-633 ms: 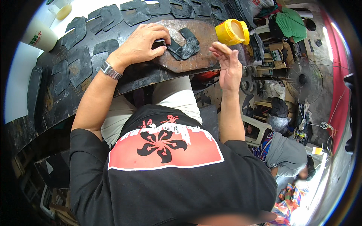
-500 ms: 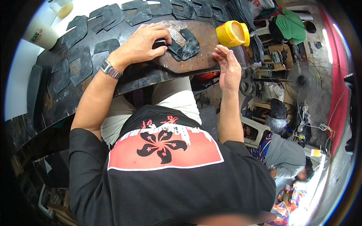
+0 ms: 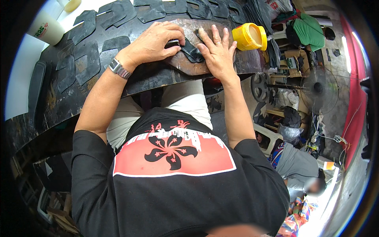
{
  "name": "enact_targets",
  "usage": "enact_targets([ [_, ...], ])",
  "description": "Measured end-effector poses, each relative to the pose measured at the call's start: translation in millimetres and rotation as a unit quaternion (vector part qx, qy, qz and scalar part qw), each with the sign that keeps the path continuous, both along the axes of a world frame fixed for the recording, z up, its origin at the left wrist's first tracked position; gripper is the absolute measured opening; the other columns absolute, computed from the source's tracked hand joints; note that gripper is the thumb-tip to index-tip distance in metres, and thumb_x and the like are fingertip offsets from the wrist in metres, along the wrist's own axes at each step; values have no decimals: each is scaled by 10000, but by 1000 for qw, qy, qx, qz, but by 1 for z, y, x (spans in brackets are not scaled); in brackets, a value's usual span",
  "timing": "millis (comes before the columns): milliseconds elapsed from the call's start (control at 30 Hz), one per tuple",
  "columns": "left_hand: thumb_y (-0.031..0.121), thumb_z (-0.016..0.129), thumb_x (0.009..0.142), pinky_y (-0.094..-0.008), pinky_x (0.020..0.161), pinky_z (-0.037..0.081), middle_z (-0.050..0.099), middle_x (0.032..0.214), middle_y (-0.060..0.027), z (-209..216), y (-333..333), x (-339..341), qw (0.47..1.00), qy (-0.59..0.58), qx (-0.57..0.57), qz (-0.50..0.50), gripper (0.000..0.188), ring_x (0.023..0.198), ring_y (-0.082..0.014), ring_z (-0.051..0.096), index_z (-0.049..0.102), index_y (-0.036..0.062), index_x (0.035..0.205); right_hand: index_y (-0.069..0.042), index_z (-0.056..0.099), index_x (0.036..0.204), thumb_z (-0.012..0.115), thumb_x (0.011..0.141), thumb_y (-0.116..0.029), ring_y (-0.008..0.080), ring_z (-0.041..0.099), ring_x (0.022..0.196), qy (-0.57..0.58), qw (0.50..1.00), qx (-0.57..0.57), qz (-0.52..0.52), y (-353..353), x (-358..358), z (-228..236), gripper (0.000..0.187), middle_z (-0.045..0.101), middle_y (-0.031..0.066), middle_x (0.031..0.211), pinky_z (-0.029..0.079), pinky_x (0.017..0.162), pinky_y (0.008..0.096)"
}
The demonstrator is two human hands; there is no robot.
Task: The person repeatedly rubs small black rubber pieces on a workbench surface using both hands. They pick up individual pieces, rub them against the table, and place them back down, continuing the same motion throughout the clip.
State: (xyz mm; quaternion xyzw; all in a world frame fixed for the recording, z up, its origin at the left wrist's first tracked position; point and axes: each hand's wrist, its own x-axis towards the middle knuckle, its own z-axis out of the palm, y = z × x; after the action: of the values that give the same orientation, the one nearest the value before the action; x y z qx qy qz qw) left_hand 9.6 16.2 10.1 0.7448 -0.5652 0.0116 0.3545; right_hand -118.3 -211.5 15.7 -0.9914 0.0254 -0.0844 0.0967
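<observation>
A black, flat cut-out piece (image 3: 191,50), open on one side, lies on a worn brown board (image 3: 185,66) on the table before me. My left hand (image 3: 152,43) is at its left end, thumb and fingers pinched on a dark edge that seems to belong to the piece. Over the piece's right part, my right hand (image 3: 220,57) lies flat with fingers spread, covering much of it. Just right of that hand stands an open yellow tub (image 3: 248,37) with pale beige contents, tilted in view.
Several similar black pieces (image 3: 87,59) lie along the table's left and far sides. A white cup (image 3: 46,29) stands at the far left, stacked black sheets (image 3: 258,17) at the far right. Rightward are a fan (image 3: 319,87) and two other people, in green (image 3: 308,31) and grey (image 3: 298,166).
My right hand has moved left and forward from beside the yellow tub onto the black piece, its fingers now spread. The left hand keeps its pinch at the piece's left end.
</observation>
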Motion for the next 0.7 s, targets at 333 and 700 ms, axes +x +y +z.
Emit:
enact_targets([
  [333,123,726,850,-411,1055,402,660,1186,-57,-2,0,-1,1000,2,-10,6,166,1213,-266,580,673,93,1005,-58,358,1555,372,955,-743,381,112,1552,19,994,-96,-52,22,-18,-2,910,296,208,1628,5,1168,713],
  [700,172,687,866,-414,1017,424,676,1148,-51,-6,-2,-1,999,-19,-33,20,135,1146,-260,610,708,108,984,-312,375,1562,391,961,-726,373,115,1556,44,989,-142,29,-5,4,7,730,279,124,1655,74,1183,704],
])
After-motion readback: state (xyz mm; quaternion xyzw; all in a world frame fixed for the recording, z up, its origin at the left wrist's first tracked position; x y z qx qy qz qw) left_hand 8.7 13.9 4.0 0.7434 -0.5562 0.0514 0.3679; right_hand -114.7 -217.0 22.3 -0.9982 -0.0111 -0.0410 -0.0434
